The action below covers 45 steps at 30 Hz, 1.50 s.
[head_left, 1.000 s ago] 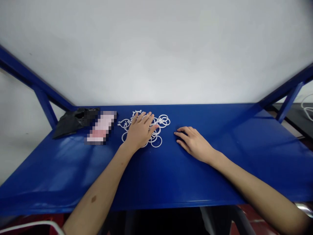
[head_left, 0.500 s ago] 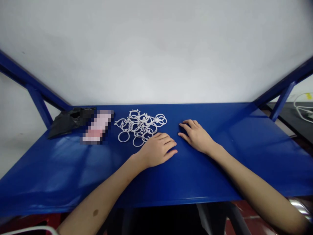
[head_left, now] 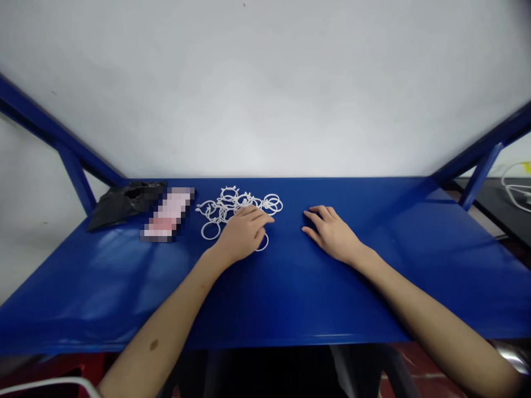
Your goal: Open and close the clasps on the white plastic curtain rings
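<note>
A loose pile of several white plastic rings [head_left: 232, 205] lies on the blue table [head_left: 290, 287], towards the back and left of centre. My left hand [head_left: 243, 233] rests palm down on the near right part of the pile, fingers stretched over the rings, one ring showing at its fingertips. My right hand [head_left: 332, 232] lies flat on the bare tabletop to the right of the pile, fingers extended towards the left, holding nothing.
A blurred pink rectangular object [head_left: 168, 215] lies left of the rings. A crumpled black bag [head_left: 120, 202] sits at the table's back left corner. Blue frame struts [head_left: 77, 177] rise at both sides. A white wall stands behind.
My left hand has gone from the bare table in front of the pile back onto the rings, further away and to the left. My right hand has stayed where it was.
</note>
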{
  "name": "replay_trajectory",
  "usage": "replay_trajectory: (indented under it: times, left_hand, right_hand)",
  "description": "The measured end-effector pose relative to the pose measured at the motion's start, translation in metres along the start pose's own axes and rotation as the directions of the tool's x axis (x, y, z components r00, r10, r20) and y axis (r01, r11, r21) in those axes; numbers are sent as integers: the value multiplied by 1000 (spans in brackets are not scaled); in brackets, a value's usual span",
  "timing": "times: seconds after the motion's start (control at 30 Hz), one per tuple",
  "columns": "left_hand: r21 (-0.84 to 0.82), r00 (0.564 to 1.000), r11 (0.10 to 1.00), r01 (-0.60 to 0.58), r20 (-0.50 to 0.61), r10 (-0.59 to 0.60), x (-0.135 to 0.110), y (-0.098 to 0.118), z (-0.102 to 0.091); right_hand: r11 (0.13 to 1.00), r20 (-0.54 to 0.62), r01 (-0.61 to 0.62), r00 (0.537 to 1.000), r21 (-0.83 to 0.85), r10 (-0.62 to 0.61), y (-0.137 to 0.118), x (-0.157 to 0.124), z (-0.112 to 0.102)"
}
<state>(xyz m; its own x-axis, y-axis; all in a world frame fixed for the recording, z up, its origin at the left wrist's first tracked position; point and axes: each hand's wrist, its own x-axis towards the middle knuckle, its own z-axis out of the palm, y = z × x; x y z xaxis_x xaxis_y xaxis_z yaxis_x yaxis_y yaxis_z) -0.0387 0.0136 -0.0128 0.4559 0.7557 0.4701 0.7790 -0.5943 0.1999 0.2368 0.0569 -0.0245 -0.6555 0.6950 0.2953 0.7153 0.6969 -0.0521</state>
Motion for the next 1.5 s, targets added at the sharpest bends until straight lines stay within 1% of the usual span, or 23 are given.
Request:
replay_trajectory:
  times: [0.1,0.17,0.3,0.37,0.47,0.57,0.63,0.7,0.73,0.8,0.87,0.93,0.97,1.0,1.03,1.1,1.17,1.2,1.27,1.33,1.43,1.5]
  left_hand:
    - [38,999,998,53,3,-54,-2,-17,-3]
    - [48,998,996,69,1,-69,-3,-23,-7]
    - [54,996,995,84,30,-86,-1,-18,-20]
    - [42,992,994,100,79,-104,1,-12,-29]
    - [9,973,992,127,191,-127,2,-5,-38]
    - [13,940,985,169,299,-165,0,-3,-37]
    - [23,928,987,162,338,-160,-1,-2,-33]
    - [19,934,990,137,329,-136,-2,-1,-30]
    - [17,943,991,131,305,-130,-2,0,-30]
    - [17,964,988,155,217,-155,0,3,-30]
    - [-25,970,974,227,94,-224,3,6,-31]
    - [-153,944,933,325,-4,-329,5,9,-32]
    - [-245,922,896,370,-18,-386,6,10,-32]
    - [-347,901,845,406,-2,-434,7,11,-31]
    - [-451,884,781,432,41,-465,8,12,-31]
    - [-630,866,625,461,168,-470,8,15,-29]
    - [-729,860,487,481,282,-426,8,18,-27]
    - [-751,856,441,491,321,-406,8,21,-26]
    - [-767,847,388,511,374,-378,8,25,-23]
    - [-777,843,354,521,406,-352,8,29,-21]
    - [-790,842,317,525,430,-325,8,32,-18]
    - [-790,846,320,523,434,-311,7,31,-16]
  right_hand:
    - [1000,8,-1,1000,-10,1,0,0,0]
    - [1000,13,-5,1000,-9,5,0,0,0]
    - [1000,20,-15,1000,4,15,-2,0,0]
    - [1000,23,-18,1000,2,18,-2,0,0]
    - [1000,20,-18,1000,-11,19,-2,0,0]
    - [1000,18,-14,1000,-26,15,-2,0,0]
    - [1000,20,-13,1000,-27,13,-2,-1,0]
    - [1000,18,-11,1000,-21,11,-2,0,0]
    - [1000,16,-9,1000,-18,9,-2,0,0]
    - [1000,12,-2,1000,-19,2,-2,0,0]
    - [999,13,1,1000,-34,0,-2,0,-1]
    - [999,21,8,1000,-47,-7,-3,0,-2]
    - [999,26,23,999,-42,-22,-4,1,-3]
    - [998,26,49,999,-27,-48,-7,1,-5]
    - [997,17,79,997,-1,-79,-10,1,-7]
    - [988,-29,136,991,77,-134,-18,1,-11]
    - [968,-94,162,985,191,-146,-27,1,-14]
    - [950,-124,170,982,261,-141,-31,0,-15]
    - [896,-179,202,974,396,-141,-38,-1,-15]
    - [844,-234,251,960,474,-154,-41,-2,-13]
    - [811,-284,287,946,510,-156,-40,-3,-10]
    - [800,-288,281,947,531,-141,-39,-2,-9]
